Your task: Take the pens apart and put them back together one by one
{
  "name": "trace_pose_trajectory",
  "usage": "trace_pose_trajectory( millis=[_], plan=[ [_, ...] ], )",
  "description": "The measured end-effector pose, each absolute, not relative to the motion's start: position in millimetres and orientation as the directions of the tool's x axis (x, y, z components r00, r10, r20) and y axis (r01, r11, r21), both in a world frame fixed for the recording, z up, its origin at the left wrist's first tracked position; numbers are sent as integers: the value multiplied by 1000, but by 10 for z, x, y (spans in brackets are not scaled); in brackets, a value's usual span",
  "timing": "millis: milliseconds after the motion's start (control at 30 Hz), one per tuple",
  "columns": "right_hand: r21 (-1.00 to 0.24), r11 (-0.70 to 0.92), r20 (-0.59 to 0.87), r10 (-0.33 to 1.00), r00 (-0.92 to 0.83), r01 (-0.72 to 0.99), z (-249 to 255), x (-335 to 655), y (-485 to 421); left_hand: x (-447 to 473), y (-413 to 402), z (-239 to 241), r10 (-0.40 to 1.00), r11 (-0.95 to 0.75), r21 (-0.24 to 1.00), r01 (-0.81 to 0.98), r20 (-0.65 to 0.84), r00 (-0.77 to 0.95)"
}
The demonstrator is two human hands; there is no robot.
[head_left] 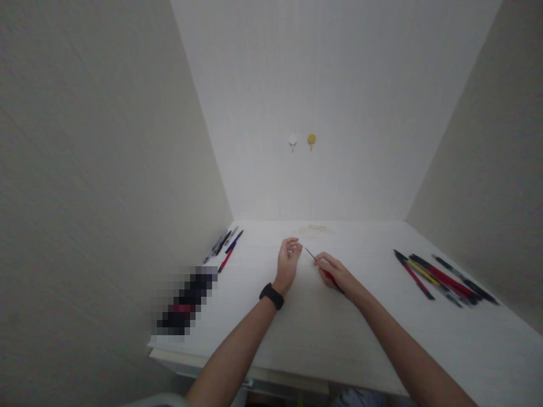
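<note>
In the head view, my right hand [333, 274] is closed around a slim red-and-black pen [331, 277]. A thin dark shaft, like a bare refill, points from its front end up and left toward my other hand. My left hand [289, 255], with a black watch on the wrist, is raised just left of that tip, a small gap apart. Its fingers are curled in with the thumb close to them. Whether anything small is between those fingertips is too blurred to make out.
Several pens [227, 257] lie on the white desk [305, 333] by the left wall, near a pixelated dark patch [186, 305]. At the right lies a group of red, black and yellow pens [441, 277]. A white hook [292, 139] and a yellow hook [311, 139] are on the back wall.
</note>
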State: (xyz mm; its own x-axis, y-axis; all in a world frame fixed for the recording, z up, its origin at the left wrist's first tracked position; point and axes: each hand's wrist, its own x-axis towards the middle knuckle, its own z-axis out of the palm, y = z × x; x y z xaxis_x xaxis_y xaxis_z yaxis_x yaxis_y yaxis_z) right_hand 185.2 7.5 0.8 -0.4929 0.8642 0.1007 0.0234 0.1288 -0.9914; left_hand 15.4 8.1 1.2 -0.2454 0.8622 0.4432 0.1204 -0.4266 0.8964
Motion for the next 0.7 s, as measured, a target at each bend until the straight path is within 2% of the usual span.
trace_pose_trajectory(
  millis=[200, 300, 700],
  plan=[
    [-991, 134, 129, 856, -501, -25, -19, 1843, 92, 196, 67, 3, 914, -402, 915, -18, 400, -64],
    [-990, 135, 130, 853, -505, -28, -7, 1848, 81, 192, 65, 5, 921, -389, 921, -17, 389, -4],
    [-992, 125, 122, 856, -503, -28, -33, 1851, 90, 181, 115, -68, 925, -380, 925, -4, 380, -14]
  ],
)
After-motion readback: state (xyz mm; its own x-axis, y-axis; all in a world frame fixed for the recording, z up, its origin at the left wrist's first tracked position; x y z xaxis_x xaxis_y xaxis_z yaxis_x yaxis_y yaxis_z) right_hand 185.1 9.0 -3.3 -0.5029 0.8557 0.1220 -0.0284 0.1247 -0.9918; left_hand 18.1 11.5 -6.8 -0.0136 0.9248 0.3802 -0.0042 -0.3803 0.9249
